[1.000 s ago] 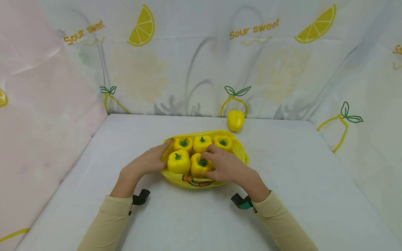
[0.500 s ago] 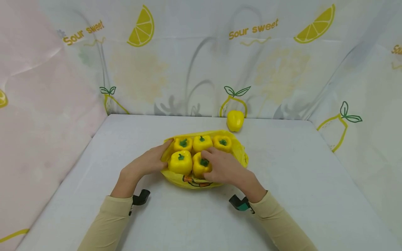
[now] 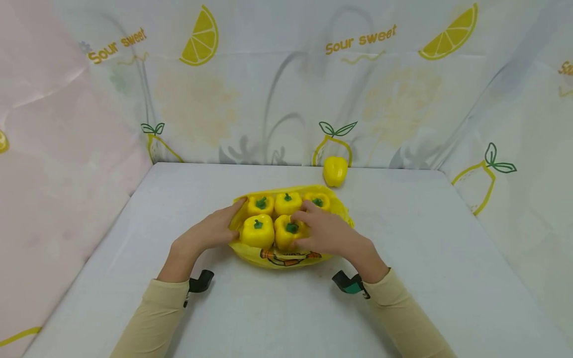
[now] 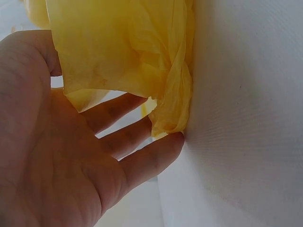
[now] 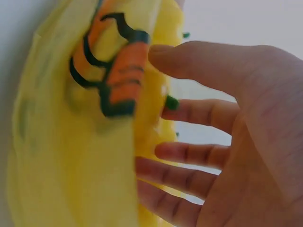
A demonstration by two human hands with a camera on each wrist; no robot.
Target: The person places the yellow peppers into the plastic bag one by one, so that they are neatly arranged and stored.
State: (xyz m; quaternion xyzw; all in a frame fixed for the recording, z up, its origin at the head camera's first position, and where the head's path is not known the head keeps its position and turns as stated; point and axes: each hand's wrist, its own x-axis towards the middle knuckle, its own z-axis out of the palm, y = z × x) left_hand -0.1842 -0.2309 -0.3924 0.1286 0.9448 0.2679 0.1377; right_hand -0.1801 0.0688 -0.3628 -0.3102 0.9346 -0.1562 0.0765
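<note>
In the head view, a yellow plastic bag lies with its mouth up, and several yellow bell peppers sit in it in two rows. My left hand spreads across the bag's left end, touching its rim. From the left wrist, straight fingers extend past the hanging yellow film, which hides the thumb's tip. Over the bag's right half is my right hand, its fingertips right at the front-right bell pepper. The right wrist view shows thumb and fingers spread apart along the pepper row. The front-left bell pepper stands stem up.
Another yellow bell pepper lies at the white table's back edge. A lemon-printed cloth hangs behind and at both sides. Black camera mounts stick out from both wrists, low over the table.
The front-left and front-right peppers have shifted slightly right. My right hand has loosened from the front-right pepper and drawn back to the right, baring more of the bag's print. The left hand stays put.
</note>
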